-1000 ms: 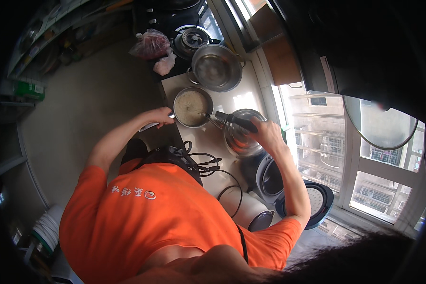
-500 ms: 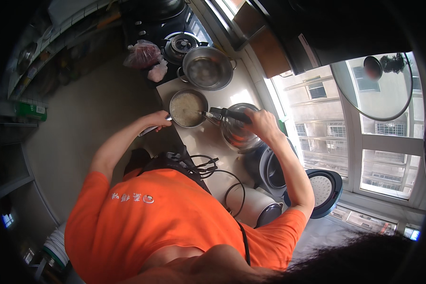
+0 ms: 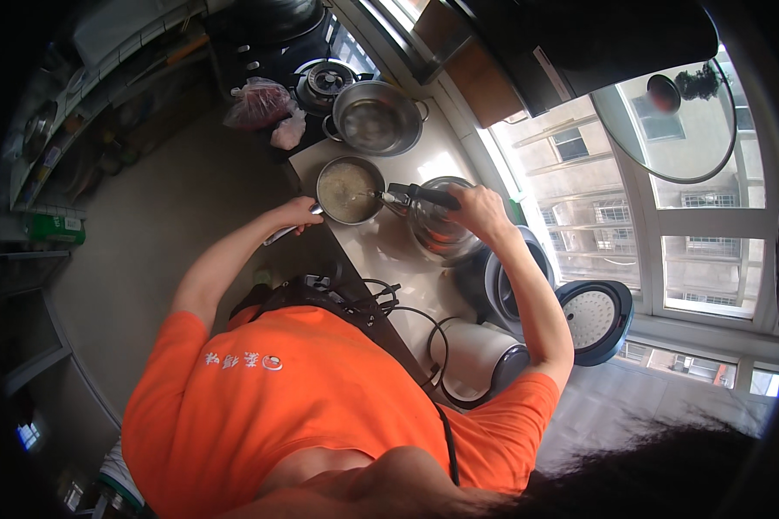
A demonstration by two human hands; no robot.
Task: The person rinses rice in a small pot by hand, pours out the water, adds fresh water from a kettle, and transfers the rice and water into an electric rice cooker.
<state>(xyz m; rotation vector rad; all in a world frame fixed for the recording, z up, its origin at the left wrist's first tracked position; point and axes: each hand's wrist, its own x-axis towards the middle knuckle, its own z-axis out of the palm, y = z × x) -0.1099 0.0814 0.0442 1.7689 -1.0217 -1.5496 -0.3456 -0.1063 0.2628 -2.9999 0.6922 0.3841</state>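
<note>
Two grips to watch here, tbh. The pan [image 3: 350,221] is placed at the counter [image 3: 398,251] edge, near the pot [image 3: 379,150], and its handle is wrapped by the left hand [image 3: 301,214]. A black handle [image 3: 433,196] is gripped in the right hand [image 3: 478,212]; whether it's joined to the shiny vessel [image 3: 441,235] below can't be told. If the left wrist gets twisted, the pan could be tipped and its pale mix [image 3: 344,185] sloshed over that edge. If the right grip is loosened, the rim could be knocked. Cables [image 3: 391,298] might get snagged too.
</note>
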